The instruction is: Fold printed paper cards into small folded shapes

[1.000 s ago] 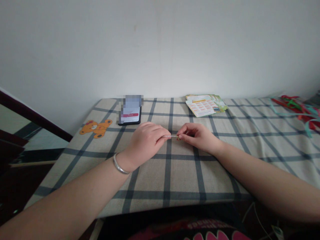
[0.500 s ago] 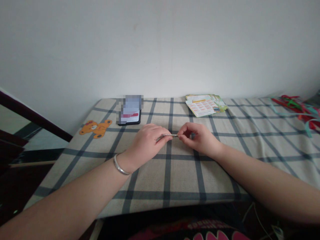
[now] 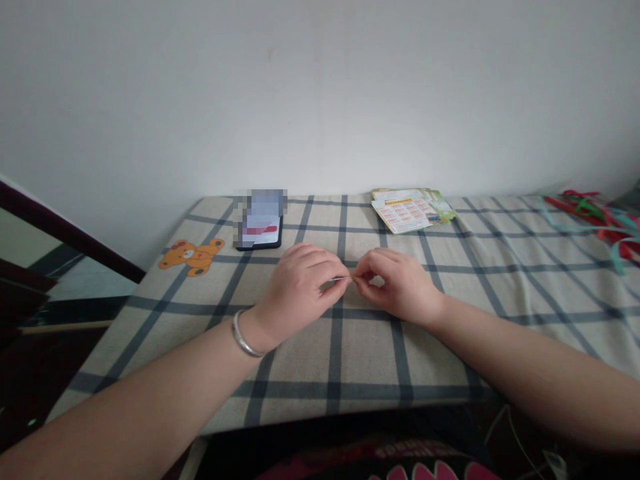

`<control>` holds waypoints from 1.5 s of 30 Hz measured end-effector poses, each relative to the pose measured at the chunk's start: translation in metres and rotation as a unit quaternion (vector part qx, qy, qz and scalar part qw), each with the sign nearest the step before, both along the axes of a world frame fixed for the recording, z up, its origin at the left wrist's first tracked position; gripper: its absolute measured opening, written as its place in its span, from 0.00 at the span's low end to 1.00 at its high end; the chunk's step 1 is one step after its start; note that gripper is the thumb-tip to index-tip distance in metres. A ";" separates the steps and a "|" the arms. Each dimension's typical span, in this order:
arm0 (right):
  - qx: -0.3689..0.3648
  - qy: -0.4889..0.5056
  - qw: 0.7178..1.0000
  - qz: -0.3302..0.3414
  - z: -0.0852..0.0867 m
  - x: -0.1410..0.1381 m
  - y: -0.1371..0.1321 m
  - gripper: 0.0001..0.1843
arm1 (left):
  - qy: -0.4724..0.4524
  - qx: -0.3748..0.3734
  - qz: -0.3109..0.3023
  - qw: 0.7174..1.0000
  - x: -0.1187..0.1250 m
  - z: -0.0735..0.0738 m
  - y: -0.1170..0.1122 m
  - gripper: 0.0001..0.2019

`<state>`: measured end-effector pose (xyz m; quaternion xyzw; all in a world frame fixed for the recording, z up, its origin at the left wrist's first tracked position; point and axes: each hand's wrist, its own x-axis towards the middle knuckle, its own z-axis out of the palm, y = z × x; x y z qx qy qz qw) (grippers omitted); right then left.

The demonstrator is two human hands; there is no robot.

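And it's left hand (image 3: 303, 285) and right hand (image 3: 407, 287), fingertips almost meeting, both pinched on one thin, grey-edged strip (image 3: 341, 278) of unclear material above the checked-cloth tabletop (image 3: 361, 353), black-edged rectangular phone (image 3: 265, 238) at ten o'clock!

Things on the tablecloth (image 3: 303, 357), before the wall (image 3: 320, 100).
Behind the left hand (image 3: 303, 280), to the left, lies the phone (image 3: 261, 225); the bear figure (image 3: 193, 256) is farther left and nearer. Behind the right hand (image 3: 400, 280) lie the cards (image 3: 407, 212), and far to the right the ribbons (image 3: 593, 211). Between both hands is a thin piece (image 3: 340, 278).
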<state>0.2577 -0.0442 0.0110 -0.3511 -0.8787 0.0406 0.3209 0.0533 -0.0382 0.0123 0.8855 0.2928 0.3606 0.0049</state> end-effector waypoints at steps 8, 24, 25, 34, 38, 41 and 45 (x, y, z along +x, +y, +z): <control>0.004 -0.006 1.000 0.007 0.000 -0.001 0.000 0.02 | 0.004 -0.004 0.004 1.000 0.001 0.000 -0.001 0.05; -0.086 0.043 0.995 0.006 0.000 0.001 0.001 0.04 | -0.012 0.031 -0.014 0.999 0.000 0.000 0.001 0.04; -0.084 0.042 0.996 0.003 0.001 0.001 0.001 0.04 | -0.016 0.029 -0.014 0.999 0.000 0.000 0.001 0.04; -0.081 0.046 0.996 -0.003 0.001 0.004 0.004 0.05 | -0.024 0.000 -0.012 1.000 -0.004 -0.001 0.004 0.04; -0.086 0.053 0.995 -0.015 -0.003 0.007 0.008 0.06 | -0.020 -0.019 0.002 1.000 -0.006 -0.002 0.005 0.03; -0.096 0.079 0.991 -0.047 -0.005 0.010 0.012 0.05 | -0.022 -0.042 0.025 0.999 -0.008 -0.002 0.005 0.04; -0.112 0.113 0.985 -0.061 -0.007 0.014 0.016 0.03 | -0.057 -0.050 0.070 0.995 -0.012 -0.004 0.007 0.11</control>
